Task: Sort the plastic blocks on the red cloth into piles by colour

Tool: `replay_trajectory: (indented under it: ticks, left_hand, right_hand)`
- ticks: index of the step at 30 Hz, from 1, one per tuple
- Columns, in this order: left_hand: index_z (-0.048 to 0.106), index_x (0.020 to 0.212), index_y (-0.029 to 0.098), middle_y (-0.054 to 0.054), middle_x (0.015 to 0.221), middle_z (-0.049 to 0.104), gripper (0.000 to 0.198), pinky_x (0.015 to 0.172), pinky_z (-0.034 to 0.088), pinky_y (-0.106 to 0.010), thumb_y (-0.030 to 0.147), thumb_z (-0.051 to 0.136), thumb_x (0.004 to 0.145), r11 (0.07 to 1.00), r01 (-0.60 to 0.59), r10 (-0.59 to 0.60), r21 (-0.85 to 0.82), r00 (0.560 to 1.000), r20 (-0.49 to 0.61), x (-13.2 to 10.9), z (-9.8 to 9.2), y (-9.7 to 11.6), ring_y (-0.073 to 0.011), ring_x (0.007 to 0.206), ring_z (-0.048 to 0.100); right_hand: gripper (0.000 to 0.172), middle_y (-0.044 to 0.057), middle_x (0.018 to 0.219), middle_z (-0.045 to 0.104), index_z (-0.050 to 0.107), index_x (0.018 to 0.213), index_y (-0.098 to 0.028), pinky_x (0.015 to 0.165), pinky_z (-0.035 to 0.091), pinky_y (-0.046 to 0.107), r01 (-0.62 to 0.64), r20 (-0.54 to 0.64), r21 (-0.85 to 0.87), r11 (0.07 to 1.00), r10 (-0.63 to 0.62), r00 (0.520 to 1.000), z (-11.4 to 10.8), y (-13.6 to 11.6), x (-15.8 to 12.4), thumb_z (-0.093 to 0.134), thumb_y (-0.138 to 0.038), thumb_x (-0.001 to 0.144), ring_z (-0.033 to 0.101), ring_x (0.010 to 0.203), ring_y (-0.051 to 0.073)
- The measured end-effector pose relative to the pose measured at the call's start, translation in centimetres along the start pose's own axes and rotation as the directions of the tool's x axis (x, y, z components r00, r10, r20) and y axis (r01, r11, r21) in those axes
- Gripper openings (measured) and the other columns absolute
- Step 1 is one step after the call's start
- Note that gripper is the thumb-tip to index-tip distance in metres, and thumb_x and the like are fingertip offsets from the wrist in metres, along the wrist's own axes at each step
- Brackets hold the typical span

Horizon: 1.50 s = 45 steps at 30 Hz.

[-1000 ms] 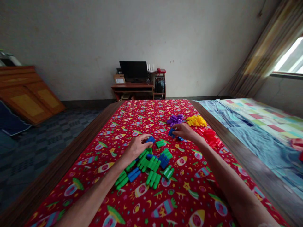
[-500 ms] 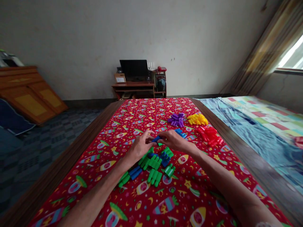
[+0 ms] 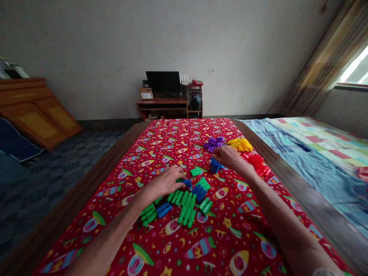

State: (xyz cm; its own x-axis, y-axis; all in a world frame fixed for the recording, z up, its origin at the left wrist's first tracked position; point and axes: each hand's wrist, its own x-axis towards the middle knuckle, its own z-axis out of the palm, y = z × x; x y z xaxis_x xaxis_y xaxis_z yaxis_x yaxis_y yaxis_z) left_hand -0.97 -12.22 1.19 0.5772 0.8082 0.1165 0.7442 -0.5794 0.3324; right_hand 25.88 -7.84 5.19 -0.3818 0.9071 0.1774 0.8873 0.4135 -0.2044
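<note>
My left hand (image 3: 165,182) lies over a mixed heap of green and blue plastic pieces (image 3: 184,201) on the red rocket-print cloth (image 3: 161,153), its fingertips closed on a blue piece (image 3: 187,183). My right hand (image 3: 230,158) reaches further out and rests, fingers curled, on a small group of blue pieces (image 3: 215,166). A loose green piece (image 3: 196,171) lies between the two hands. Beyond the right hand sit a purple pile (image 3: 213,144), a yellow pile (image 3: 240,144) and a red pile (image 3: 257,162).
The cloth covers a long wooden table (image 3: 94,172). A bed with a patterned sheet (image 3: 316,153) runs along the right. A desk with a monitor (image 3: 163,84) stands at the far wall, a wooden cabinet (image 3: 37,111) at the left, a curtained window (image 3: 353,69) at the right.
The hands met over a blue piece half a second ago. Now the right hand has carried it out to the blue group, and the left hand has dropped back onto the mixed heap.
</note>
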Motion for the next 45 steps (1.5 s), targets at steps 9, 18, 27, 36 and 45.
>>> replay_trajectory:
  ticks: [9,18,27,36,45]
  left_hand:
    - [0.071,0.091,0.019,-0.002,0.076,0.072,0.023,0.064,0.049,-0.025,0.037,0.061,0.082,0.951,0.122,-0.169,-0.284,0.974,-0.148,0.7,-0.1,1.9,-0.0197,0.069,0.067]
    - [0.061,0.12,0.024,-0.007,0.129,0.06,0.04,0.105,0.041,-0.037,0.038,0.067,0.082,0.98,-0.155,0.148,-0.124,0.987,-0.063,-0.4,3.7,4.7,-0.0246,0.122,0.053]
    - [0.068,0.095,0.02,-0.004,0.095,0.068,0.019,0.085,0.051,-0.031,0.026,0.071,0.078,0.982,-0.018,-0.005,-0.188,0.992,-0.123,0.4,3.3,3.8,-0.0206,0.091,0.065]
    - [0.068,0.097,0.017,-0.006,0.094,0.072,0.04,0.074,0.055,-0.031,0.048,0.069,0.072,0.734,0.081,-0.372,-0.675,0.879,-0.299,1.4,2.3,2.1,-0.021,0.084,0.068]
    - [0.064,0.109,0.017,-0.007,0.094,0.072,0.043,0.073,0.056,-0.029,0.051,0.045,0.089,0.765,0.092,-0.403,-0.637,0.841,-0.362,1.2,1.4,2.2,-0.0214,0.087,0.069]
  right_hand:
    - [0.018,0.004,0.075,0.069,0.071,0.093,-0.015,0.057,0.031,0.02,0.361,-0.049,0.424,0.831,-0.376,0.925,1.7,-6.4,-1.1,0.055,-0.022,0.089,0.054,0.06,0.009]
    - [0.031,0.002,0.059,0.06,0.072,0.073,-0.011,0.052,0.026,0.023,-0.121,0.039,0.013,0.993,0.121,0.992,-0.6,5.7,1.0,0.049,-0.026,0.088,0.047,0.054,0.01]
    - [0.036,0.007,0.069,0.065,0.071,0.075,-0.014,0.052,0.027,0.025,-0.121,0.201,-0.166,0.979,0.154,0.967,-0.7,4.5,0.4,0.047,-0.035,0.092,0.051,0.058,0.013]
    - [0.036,0.001,0.063,0.059,0.066,0.074,-0.014,0.054,0.029,0.022,0.137,0.051,0.251,0.958,-0.154,0.987,-0.7,-0.7,-0.2,0.043,-0.032,0.095,0.046,0.055,0.009]
    - [0.015,-0.001,0.064,0.058,0.066,0.079,-0.015,0.056,0.03,0.02,0.19,-0.057,0.36,0.914,-0.181,0.982,2.0,-4.0,0.1,0.058,-0.027,0.085,0.048,0.058,0.009]
